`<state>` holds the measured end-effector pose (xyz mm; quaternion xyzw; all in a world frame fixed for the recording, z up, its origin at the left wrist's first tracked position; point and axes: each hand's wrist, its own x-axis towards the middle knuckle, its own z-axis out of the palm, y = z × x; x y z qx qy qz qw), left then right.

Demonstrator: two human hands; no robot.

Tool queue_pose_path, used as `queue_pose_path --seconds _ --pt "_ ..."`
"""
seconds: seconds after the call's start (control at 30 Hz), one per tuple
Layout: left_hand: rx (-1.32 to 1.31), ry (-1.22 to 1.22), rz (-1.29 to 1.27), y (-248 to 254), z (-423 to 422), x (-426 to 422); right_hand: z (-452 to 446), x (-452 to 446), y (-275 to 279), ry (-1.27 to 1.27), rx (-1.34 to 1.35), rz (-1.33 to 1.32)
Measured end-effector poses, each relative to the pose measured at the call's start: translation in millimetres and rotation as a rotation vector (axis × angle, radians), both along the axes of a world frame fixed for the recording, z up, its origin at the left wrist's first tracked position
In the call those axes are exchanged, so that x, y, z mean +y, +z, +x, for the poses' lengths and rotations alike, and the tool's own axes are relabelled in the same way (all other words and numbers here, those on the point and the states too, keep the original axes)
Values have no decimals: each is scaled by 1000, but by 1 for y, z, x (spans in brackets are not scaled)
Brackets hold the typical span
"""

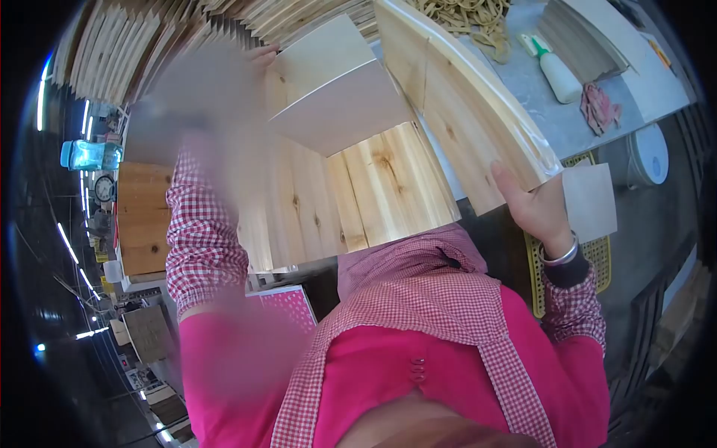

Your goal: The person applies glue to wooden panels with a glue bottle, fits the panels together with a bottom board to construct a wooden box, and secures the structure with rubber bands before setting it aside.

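A wooden box (388, 179) with knotty light boards is tilted in front of my body. Pale grey divider panels (340, 108) stand inside it. To its right a wooden panel (463, 123) with clear film along its edge leans outward. My right hand (539, 211) grips the panel's near end, thumb on the inner face and the other fingers hidden behind. My left hand (261, 57) is at the box's far left corner, a few fingers closed over the wall; a grey blur hides the rest of it.
Stacked thin boards (119, 45) line the far left. On the grey table (553, 123) are a white bottle (559, 75) with a green nozzle, a pink cloth (599, 109) and tan strips (474, 22). A yellow basket (600, 272) and white bucket (648, 154) stand at right.
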<state>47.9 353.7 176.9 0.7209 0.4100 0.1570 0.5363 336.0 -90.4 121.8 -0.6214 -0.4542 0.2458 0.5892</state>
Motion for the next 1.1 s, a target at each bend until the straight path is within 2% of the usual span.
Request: queue_pose_path --seconds 0.1,0.53,0.63,0.73,0.8,0.9,1.1 --pt "194 58 0 14 23 -22 -2 2 4 75 26 -62" --pt "160 137 -7 2 20 -9 -11 10 8 191 -158 -63" --pt "164 133 29 5 24 -15 -17 12 7 193 -180 22" --pt "200 165 -3 4 28 -19 -30 16 15 245 -108 -99" --pt "255 83 168 1 28 -17 -38 22 12 248 -281 92" --pt "318 116 157 6 35 -24 -38 24 7 267 -290 148" --pt "304 181 174 -3 31 -17 -40 20 11 310 -315 38"
